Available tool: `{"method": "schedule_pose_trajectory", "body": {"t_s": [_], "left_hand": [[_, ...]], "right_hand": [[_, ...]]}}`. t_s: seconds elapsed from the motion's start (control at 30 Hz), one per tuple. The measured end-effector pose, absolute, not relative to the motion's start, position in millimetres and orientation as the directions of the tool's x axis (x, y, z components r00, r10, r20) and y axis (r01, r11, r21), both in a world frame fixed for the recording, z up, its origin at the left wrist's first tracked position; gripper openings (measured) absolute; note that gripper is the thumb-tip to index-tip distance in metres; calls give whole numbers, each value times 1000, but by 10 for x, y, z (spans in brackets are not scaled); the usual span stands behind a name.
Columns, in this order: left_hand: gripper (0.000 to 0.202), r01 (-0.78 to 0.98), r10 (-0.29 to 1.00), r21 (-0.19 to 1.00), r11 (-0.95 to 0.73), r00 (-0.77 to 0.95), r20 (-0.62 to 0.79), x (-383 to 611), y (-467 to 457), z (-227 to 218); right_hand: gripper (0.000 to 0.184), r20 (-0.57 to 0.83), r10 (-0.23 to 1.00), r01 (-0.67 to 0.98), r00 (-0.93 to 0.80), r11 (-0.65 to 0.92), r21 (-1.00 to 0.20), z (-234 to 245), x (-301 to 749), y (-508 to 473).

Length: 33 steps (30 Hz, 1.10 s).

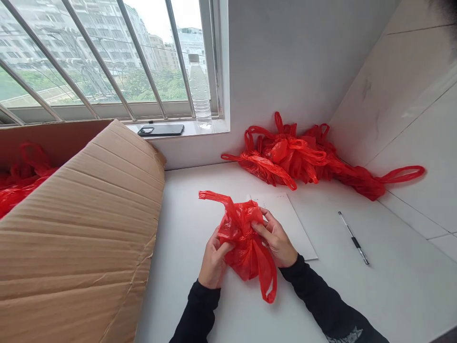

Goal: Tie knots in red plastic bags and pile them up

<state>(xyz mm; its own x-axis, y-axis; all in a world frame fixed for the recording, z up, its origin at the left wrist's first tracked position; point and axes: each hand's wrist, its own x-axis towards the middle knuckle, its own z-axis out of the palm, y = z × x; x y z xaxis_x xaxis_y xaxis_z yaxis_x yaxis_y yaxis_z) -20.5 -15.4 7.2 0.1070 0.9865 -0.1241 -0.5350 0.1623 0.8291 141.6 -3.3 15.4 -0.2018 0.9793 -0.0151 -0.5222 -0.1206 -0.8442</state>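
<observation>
The red bag (241,257) sits directly between my two hands, held by both, so neither has to reach for it. Its long axis runs on a slant: one looped end juts out to the upper left, past my left hand (213,262), and the other hangs down to the lower right, its loop dropping on the near side, inside my right wrist. The tight gather in the middle is where the plastic bunches, and my right hand (280,243) is the nearer of the two to it, thumb pressed on the front just beside the creases. My left hand pinches the bag's left flank, thumb in front and the fingers curled mostly out of sight behind. Both grips are narrow, closed on thin film.

From my hands, then, the bag lies inward: to the right of the left one, to the left of the right one, and a little farther from me than my wrists. I can't tell whether its underside touches the bench (392,290) or hangs just above it.

Beyond my right hand lies the white paper (300,231), partly covered by hand and bag, with the pen (353,238) farther right. The heap of red bags (285,155) rests against the wall, and the cardboard box (82,214) stands to my left.
</observation>
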Motion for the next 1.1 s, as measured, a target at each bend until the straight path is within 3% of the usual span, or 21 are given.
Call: {"method": "schedule_pose_trajectory", "body": {"t_s": [0.2,0.37,0.57,0.73,0.9,1.1], "left_hand": [[31,-602,978,780,171,9,-208,-237,-131,-15],[33,-661,961,717,221,24,-275,-214,-156,39],[38,-613,982,770,176,57,-180,-189,-206,185],[45,-490,987,858,154,42,-153,-177,-222,144],[44,-518,991,848,111,-2,-131,-180,-203,126],[39,-559,994,828,56,-43,-97,-250,-157,78]], "right_hand": [[62,3,952,-461,-307,-146,-875,127,1401,-33],[60,-55,948,-374,-313,-177,-910,63,1416,-19],[70,-93,938,-330,-334,-209,-920,73,1444,-25],[57,-58,964,-354,-260,-151,-923,77,1443,-20],[51,-91,973,-407,-214,-174,-897,78,1449,-15],[38,-117,928,-217,-355,-203,-955,76,1443,-11]]}}
